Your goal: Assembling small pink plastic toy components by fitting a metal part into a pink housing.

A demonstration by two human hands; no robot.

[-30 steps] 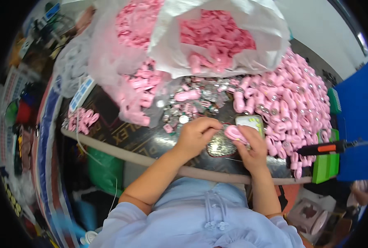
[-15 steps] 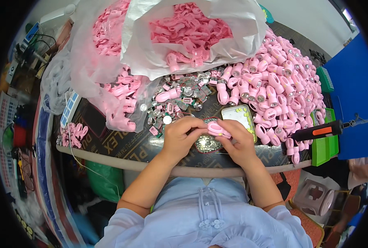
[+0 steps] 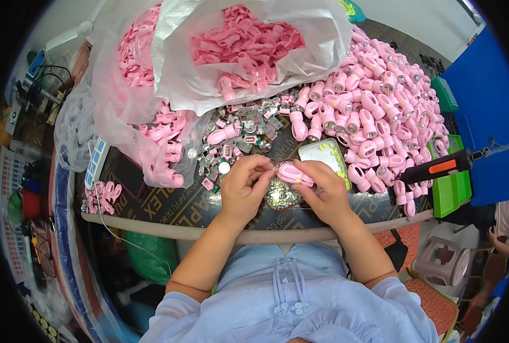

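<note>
Over the table's near edge, my right hand (image 3: 327, 191) grips a small pink flashlight (image 3: 294, 175) between thumb and fingers, its oval grip hole facing up. My left hand (image 3: 243, 186) is beside the flashlight's left end, thumb and fingertips pinched together; whatever is between them is too small to make out. Beneath the flashlight lies a red-rimmed dish of small shiny metal parts (image 3: 284, 199). Just behind my right hand, a whitish tray (image 3: 317, 153) holds small yellow-green pieces.
A large heap of pink flashlights (image 3: 380, 108) covers the right side. An electric screwdriver (image 3: 437, 168) hangs by a green basket (image 3: 453, 194). White bags (image 3: 177, 86) of pink shells stand at the back. Circuit boards and lamp parts (image 3: 240, 137) lie mid-table; a phone (image 3: 126, 174) rests left.
My left hand has drawn slightly left, off the flashlight's end. The right hand still holds the flashlight. The whole view has shifted a little.
</note>
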